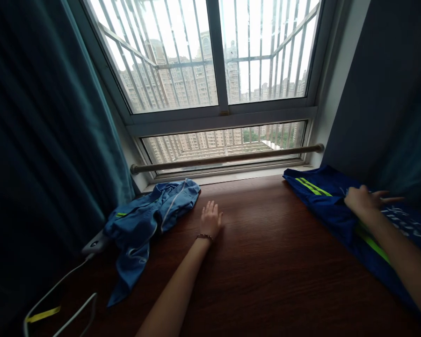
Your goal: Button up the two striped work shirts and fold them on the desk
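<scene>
My left hand (211, 220) lies flat on the brown wooden surface (263, 243), fingers stretched out, with a thin bracelet (204, 237) at the wrist. Left of it is a crumpled light-blue garment (161, 208) with pale piping, apart from the hand. On the right, my right hand (366, 201) is over a dark-blue garment (323, 201) with yellow-green stripes and white lettering. Some of its fingers are extended and spread; I cannot make out whether they touch the cloth. Nothing shows in either hand.
A white power strip (97, 243) with a white cable (61, 281) sits by the left curtain (101, 117), near a yellow strip (44, 314). A horizontal rail (228, 159) crosses the barred window (171, 56) at the back. A dark wall (368, 103) stands at right.
</scene>
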Available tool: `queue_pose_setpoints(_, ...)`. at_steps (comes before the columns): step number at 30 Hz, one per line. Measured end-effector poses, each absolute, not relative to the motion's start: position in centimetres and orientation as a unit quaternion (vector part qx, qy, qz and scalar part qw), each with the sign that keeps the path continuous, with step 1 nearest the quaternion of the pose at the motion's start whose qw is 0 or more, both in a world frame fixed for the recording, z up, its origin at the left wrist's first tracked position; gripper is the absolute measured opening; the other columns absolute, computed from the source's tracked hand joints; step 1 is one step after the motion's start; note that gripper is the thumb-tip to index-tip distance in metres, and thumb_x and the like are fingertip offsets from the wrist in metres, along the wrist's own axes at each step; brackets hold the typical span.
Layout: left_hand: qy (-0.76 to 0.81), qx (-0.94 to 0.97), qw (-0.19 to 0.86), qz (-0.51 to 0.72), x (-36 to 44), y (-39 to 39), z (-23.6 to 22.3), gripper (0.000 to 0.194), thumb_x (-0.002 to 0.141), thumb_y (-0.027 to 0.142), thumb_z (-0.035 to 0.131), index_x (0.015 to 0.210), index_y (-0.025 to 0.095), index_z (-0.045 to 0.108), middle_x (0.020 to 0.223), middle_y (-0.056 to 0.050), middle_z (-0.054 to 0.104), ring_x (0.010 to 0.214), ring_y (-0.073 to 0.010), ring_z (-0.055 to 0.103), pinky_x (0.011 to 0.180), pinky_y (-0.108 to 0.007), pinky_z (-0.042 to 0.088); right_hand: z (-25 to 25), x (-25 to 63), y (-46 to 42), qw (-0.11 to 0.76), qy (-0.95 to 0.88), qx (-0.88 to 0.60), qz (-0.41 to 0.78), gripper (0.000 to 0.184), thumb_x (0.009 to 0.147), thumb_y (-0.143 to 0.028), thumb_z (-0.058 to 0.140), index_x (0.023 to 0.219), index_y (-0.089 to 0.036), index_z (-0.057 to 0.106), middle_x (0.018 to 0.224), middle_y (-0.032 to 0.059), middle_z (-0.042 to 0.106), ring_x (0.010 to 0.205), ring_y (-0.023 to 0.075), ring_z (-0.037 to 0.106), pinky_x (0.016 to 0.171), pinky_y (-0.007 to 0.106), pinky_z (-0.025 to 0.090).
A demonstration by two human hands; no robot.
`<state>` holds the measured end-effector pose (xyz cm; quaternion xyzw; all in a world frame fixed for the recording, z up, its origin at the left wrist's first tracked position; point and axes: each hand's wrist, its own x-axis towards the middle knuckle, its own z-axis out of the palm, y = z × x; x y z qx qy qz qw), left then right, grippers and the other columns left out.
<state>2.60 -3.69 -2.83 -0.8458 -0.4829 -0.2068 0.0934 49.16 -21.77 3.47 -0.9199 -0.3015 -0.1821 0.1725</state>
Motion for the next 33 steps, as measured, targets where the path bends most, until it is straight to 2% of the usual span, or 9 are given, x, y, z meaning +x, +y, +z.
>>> queue_pose_setpoints(5, -0.637, -0.697, 0.193, -0.269, -2.1, -1.8, 1.4, 0.041, 0.08, 0.02, 0.046, 0.119, 0.008, 0.044, 0.136, -0.02, 0.03, 0.129, -0.0323, 0.019, 0.102, -0.049, 0.019, 4.7, 34.1, -17.2, 0.238, -0.55, -0.761, -0.248, 0.03, 0.082, -0.022, 0.04, 0.107, -0.021, 0.058, 0.121, 0.0095, 0.051, 0.114, 0.0344, 0.035, 0.092, 0.066, 0.007)
queue_pose_setpoints(9, -0.752, -0.616, 0.079, -0.22, -6.3, -0.9, 2.5, 0.067, 0.07, 0.025, 0.06, 0.126, 0.003, 0.029, 0.129, -0.03, 0.028, 0.111, -0.045, 0.039, 0.081, -0.054, 0.037, 0.5, 25.5, -15.3, 0.21, -0.696, -0.661, -0.183, 0.027, 0.082, -0.023, 0.041, 0.102, -0.022, 0.059, 0.122, 0.0068, 0.052, 0.114, 0.0304, 0.038, 0.096, 0.058, 0.016)
queue_pose_setpoints(13, -0.753, -0.631, -0.016, -0.183, -8.2, -0.2, 2.2, 0.039, 0.074, 0.008, 0.047, 0.112, 0.0, 0.04, 0.112, -0.028, 0.043, 0.083, -0.0324, 0.059, 0.067, -0.04, 0.044, -3.5, 24.4, -14.9, 0.197, -0.75, -0.622, -0.108, 0.025, 0.083, -0.021, 0.04, 0.097, -0.021, 0.061, 0.113, 0.0075, 0.057, 0.108, 0.0266, 0.045, 0.095, 0.051, 0.027)
queue_pose_setpoints(18, -0.68, -0.706, -0.043, -0.193, -4.0, -1.2, 3.3, 0.019, 0.074, 0.008, 0.043, 0.09, 0.005, 0.054, 0.098, -0.022, 0.054, 0.091, -0.0267, 0.056, 0.078, -0.035, 0.043, -4.7, 26.1, -14.8, 0.293, -0.737, -0.609, -0.017, 0.025, 0.084, -0.023, 0.039, 0.094, -0.018, 0.061, 0.104, 0.0096, 0.06, 0.099, 0.0224, 0.052, 0.091, 0.04, 0.038)
queue_pose_setpoints(22, -0.557, -0.8, -0.107, -0.197, 2.7, -5.9, 3.4, 0.02, 0.071, 0.016, 0.05, 0.089, 0.013, 0.059, 0.094, -0.008, 0.06, 0.091, -0.0183, 0.055, 0.083, -0.026, 0.042, -4.3, 25.2, -15.0, 0.436, -0.672, -0.574, 0.169, 0.032, 0.081, -0.035, 0.046, 0.108, -0.019, 0.053, 0.104, 0.0095, 0.06, 0.098, 0.0222, 0.055, 0.089, 0.039, 0.042)
queue_pose_setpoints(25, -0.332, -0.877, -0.326, -0.117, 5.8, -10.2, 3.2, 0.041, 0.07, 0.02, 0.056, 0.11, 0.016, 0.054, 0.107, -0.007, 0.059, 0.086, -0.0167, 0.057, 0.076, -0.026, 0.045, -3.4, 24.0, -15.4, 0.521, -0.521, -0.532, 0.417, 0.048, 0.079, -0.05, 0.045, 0.117, -0.021, 0.041, 0.101, 0.0083, 0.06, 0.086, 0.0214, 0.061, 0.075, 0.037, 0.05)
queue_pose_setpoints(28, -0.177, -0.859, -0.478, 0.046, 5.8, -12.0, 4.5, 0.052, 0.069, 0.031, 0.063, 0.118, 0.019, 0.051, 0.106, -0.006, 0.061, 0.08, -0.0162, 0.06, 0.069, -0.026, 0.047, -2.9, 23.4, -15.9, 0.525, -0.382, -0.509, 0.566, 0.058, 0.077, -0.058, 0.045, 0.122, -0.025, 0.03, 0.1, 0.0075, 0.061, 0.074, 0.0211, 0.064, 0.058, 0.033, 0.051)
queue_pose_setpoints(30, -0.214, -0.865, -0.454, 0.016, 4.3, -11.2, 6.0, 0.049, 0.071, 0.033, 0.062, 0.117, 0.018, 0.053, 0.102, -0.007, 0.062, 0.083, -0.0176, 0.06, 0.072, -0.027, 0.047, -2.9, 23.3, -16.1, 0.509, -0.369, -0.504, 0.592, 0.07, 0.07, -0.05, 0.059, 0.126, -0.024, 0.025, 0.094, 0.0059, 0.062, 0.074, 0.0218, 0.064, 0.06, 0.034, 0.051)
queue_pose_setpoints(33, -0.411, -0.864, -0.253, -0.142, 0.5, -7.7, 7.7, 0.048, 0.072, 0.031, 0.059, 0.117, 0.016, 0.05, 0.111, -0.012, 0.057, 0.091, -0.0208, 0.057, 0.079, -0.031, 0.044, -3.4, 23.3, -16.2, 0.482, -0.402, -0.514, 0.584, 0.081, 0.058, -0.026, 0.07, 0.125, -0.02, 0.025, 0.082, 0.0023, 0.065, 0.075, 0.0227, 0.063, 0.067, 0.034, 0.051)
